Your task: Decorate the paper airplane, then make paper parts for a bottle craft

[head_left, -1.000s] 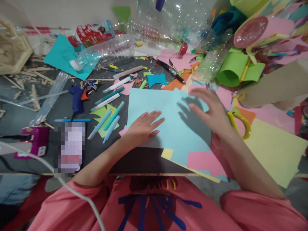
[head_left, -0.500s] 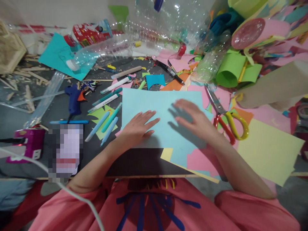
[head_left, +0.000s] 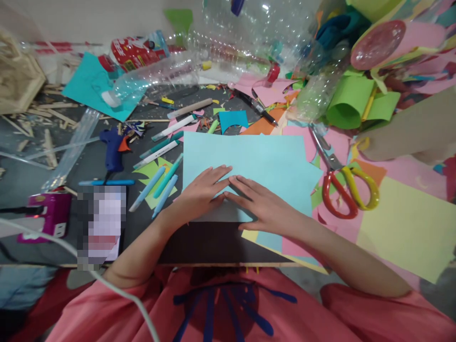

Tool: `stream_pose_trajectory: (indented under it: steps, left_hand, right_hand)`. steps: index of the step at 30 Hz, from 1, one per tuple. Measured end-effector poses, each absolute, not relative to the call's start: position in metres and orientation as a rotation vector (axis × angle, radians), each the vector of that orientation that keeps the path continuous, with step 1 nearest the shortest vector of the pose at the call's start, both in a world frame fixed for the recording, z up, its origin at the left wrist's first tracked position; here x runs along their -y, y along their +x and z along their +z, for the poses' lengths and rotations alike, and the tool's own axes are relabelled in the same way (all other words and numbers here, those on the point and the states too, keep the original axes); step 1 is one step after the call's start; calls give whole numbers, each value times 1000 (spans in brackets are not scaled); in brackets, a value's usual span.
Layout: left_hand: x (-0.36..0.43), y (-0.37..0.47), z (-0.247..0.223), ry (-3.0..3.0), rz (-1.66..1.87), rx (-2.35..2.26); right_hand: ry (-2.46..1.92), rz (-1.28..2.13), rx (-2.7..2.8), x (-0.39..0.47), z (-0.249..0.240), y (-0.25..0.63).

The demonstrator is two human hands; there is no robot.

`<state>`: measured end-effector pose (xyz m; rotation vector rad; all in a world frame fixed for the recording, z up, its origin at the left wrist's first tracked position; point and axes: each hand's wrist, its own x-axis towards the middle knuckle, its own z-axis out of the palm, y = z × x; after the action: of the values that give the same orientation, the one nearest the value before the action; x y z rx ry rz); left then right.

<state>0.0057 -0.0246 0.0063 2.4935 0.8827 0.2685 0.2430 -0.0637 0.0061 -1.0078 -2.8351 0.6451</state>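
Observation:
A light blue sheet of paper (head_left: 249, 152) lies flat on the dark table before me. On its left part rests my left hand (head_left: 203, 194), palm down with the fingers spread, holding nothing. My right hand (head_left: 261, 204) lies on the sheet's lower middle, fingers stretched toward the left hand, its fingertips meeting or almost meeting the left fingers. Nothing is held in it. Scissors (head_left: 333, 164) with red and yellow handles lie right of the sheet, and several markers (head_left: 166, 154) are at its left.
A blue glue gun (head_left: 113, 149), a phone (head_left: 103, 218) and a purple box (head_left: 48, 216) are on the left. Plastic bottles (head_left: 156, 76) lie at the back. At the right are a yellow sheet (head_left: 409, 223), a green paper roll (head_left: 351, 102) and paper scraps.
My right hand has come down and left onto the blue sheet, beside my left hand. My left hand stays about where it was. The view has shifted slightly.

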Motion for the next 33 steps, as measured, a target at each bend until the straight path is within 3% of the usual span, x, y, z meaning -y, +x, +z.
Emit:
stream_pose_trajectory:
  steps: [9,20,33]
  left_hand:
    - [26,4,16,2543,384,-949]
    - [38,12,41,2594,93,-794]
    - [31,2,60,2208,-39,-821]
  right_hand:
    - [-826,317,2786,62,15,245]
    - [-894,149,2692,62,29,243]
    - [-1191,655,2977,64,71,254]
